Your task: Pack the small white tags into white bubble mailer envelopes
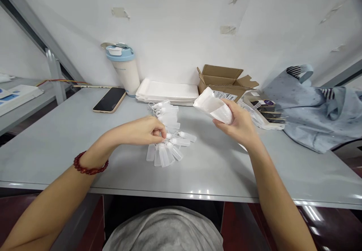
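Observation:
My left hand (147, 130), with a red bead bracelet on the wrist, pinches the white caps of a bunch of small clear plastic bottles (166, 151) that fan out on the grey table (56, 145). More of these bottles (166, 113) lie in a row just beyond it. My right hand (240, 124) is raised a little above the table and holds a stack of small white plastic bags (213, 106), fingers wrapped round it.
A phone (109, 100) lies face up at the back left beside a blue-lidded tumbler (124, 68). A pile of white bags (168, 91), an open cardboard box (223, 81), dark packets (267, 109) and a blue-grey cloth (313, 107) line the back and right.

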Action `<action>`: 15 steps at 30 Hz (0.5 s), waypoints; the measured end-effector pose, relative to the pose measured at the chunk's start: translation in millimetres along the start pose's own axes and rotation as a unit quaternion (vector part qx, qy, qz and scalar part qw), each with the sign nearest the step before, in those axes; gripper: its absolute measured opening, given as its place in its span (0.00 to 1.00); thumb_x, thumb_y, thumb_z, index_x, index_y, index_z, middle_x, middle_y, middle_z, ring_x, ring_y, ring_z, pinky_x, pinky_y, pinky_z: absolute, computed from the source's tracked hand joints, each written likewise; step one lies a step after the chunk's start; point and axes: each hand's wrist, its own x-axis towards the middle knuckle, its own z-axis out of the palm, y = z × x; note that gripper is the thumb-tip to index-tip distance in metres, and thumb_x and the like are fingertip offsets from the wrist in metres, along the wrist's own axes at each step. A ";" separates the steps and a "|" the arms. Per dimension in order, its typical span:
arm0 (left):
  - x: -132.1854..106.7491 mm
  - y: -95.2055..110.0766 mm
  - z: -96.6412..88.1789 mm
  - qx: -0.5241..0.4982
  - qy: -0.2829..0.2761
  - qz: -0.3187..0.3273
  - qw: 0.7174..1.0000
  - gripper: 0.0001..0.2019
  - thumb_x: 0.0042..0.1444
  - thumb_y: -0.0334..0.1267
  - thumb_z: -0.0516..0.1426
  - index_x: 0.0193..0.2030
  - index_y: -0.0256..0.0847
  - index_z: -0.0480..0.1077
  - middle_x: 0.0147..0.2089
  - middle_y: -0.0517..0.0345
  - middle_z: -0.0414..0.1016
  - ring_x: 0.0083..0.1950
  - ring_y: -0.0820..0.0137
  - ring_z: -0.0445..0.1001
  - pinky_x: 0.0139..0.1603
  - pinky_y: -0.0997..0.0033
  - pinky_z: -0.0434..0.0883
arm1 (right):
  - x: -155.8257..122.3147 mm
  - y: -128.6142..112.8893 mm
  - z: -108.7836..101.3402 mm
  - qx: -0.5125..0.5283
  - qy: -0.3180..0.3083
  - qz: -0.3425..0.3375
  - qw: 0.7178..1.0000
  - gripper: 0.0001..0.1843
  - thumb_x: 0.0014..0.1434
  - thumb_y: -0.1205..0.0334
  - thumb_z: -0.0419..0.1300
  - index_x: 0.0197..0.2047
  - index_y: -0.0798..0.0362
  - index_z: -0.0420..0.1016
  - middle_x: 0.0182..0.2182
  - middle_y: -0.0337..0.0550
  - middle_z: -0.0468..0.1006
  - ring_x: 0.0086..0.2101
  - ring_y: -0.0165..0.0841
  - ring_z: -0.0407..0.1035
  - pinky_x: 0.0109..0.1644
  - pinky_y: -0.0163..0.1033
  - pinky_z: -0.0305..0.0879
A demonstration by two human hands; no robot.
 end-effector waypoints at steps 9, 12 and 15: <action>3.2 1.6 6.9 -0.028 -0.003 0.011 1.000 0.07 0.51 0.34 0.54 0.30 0.39 0.74 0.22 0.64 0.67 0.22 0.76 0.63 0.21 0.79 0.60 | -2.9 -1.6 7.7 -0.031 -0.049 -0.024 0.998 0.29 0.48 0.64 0.58 0.55 0.49 0.65 0.51 0.49 0.74 0.50 0.48 0.67 0.52 0.55 0.61; 2.5 1.8 3.9 -0.055 0.017 0.010 0.998 0.06 0.51 0.34 0.55 0.30 0.39 0.74 0.21 0.64 0.67 0.22 0.77 0.63 0.21 0.79 0.60 | -3.5 -2.0 7.6 -0.041 -0.061 -0.033 0.997 0.29 0.48 0.65 0.58 0.56 0.49 0.64 0.52 0.49 0.73 0.50 0.47 0.67 0.53 0.54 0.60; 0.6 0.7 -2.0 -0.090 0.048 0.026 0.994 0.06 0.52 0.36 0.57 0.29 0.39 0.74 0.20 0.64 0.68 0.21 0.77 0.64 0.20 0.79 0.60 | -3.8 -1.8 7.3 -0.049 -0.075 -0.042 0.995 0.29 0.48 0.66 0.58 0.56 0.50 0.64 0.52 0.48 0.73 0.51 0.46 0.66 0.54 0.53 0.59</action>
